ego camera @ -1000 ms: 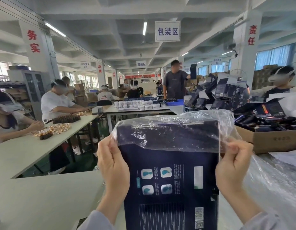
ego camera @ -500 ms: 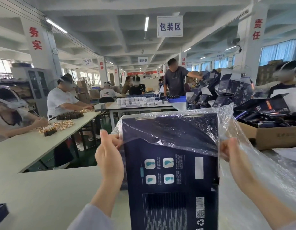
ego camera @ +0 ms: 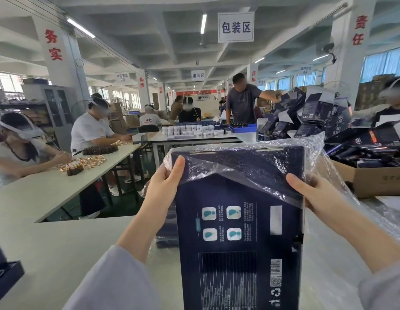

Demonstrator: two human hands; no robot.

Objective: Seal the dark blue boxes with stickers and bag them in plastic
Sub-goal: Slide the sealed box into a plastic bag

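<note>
A large dark blue box stands upright in front of me, its printed back with icons and a barcode facing me. A clear plastic bag covers its top part, the bag's edge running across the upper third. My left hand pinches the bag at the box's upper left edge, thumb on the front. My right hand grips the bag and the box's right edge. More loose plastic trails off to the right.
A white table lies under the box. A cardboard carton full of dark boxes sits at right, with more piled behind. A dark blue tray is at far left. Other workers sit at tables on the left and beyond.
The bag's edge has slid further down over the box's top. Both hands have shifted lower along the box's sides with it.
</note>
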